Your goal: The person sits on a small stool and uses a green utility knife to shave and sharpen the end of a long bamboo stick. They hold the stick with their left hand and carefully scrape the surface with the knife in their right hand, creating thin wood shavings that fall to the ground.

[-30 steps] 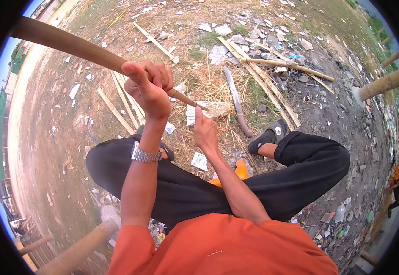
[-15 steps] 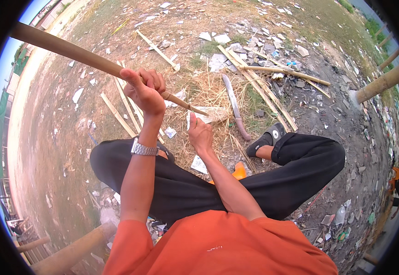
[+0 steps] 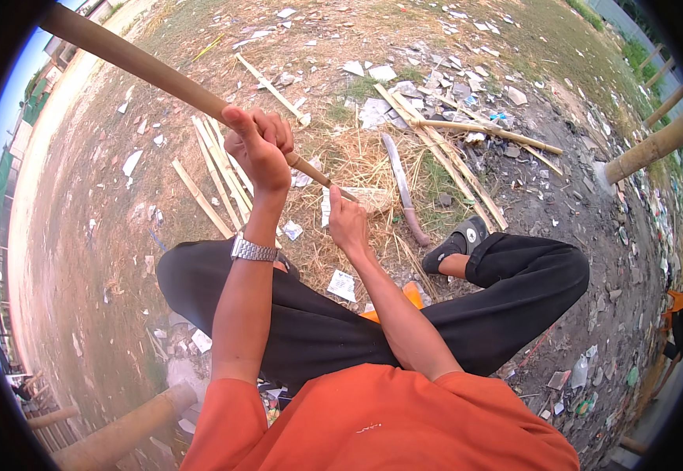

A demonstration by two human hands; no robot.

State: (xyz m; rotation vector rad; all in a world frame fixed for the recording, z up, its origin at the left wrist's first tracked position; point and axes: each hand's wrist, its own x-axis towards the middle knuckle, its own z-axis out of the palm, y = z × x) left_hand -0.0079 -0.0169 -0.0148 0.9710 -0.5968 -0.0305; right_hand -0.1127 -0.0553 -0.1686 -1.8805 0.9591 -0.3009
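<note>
My left hand (image 3: 260, 147), raised and wearing a metal wristwatch, is closed round a long bamboo pole (image 3: 133, 61). The pole slants from the upper left down to the ground in front of me. My right hand (image 3: 347, 222) sits low at the pole's thin lower end, thumb up against it, beside a pale block (image 3: 371, 198) on dry straw. Its fingers are hidden, so a grip does not show. A long curved knife (image 3: 402, 188) lies on the ground just right of that hand. I squat in black trousers and an orange shirt.
Split bamboo strips (image 3: 217, 174) lie to the left and more bamboo poles (image 3: 467, 129) to the upper right. Scraps of paper and rubble litter the dirt. Thick posts stand at the right (image 3: 651, 147) and lower left (image 3: 118, 433). My shoe (image 3: 457, 242) is at the right.
Both hands stay almost where they were. The left hand with the pole has shifted only slightly, and the view has moved a little.
</note>
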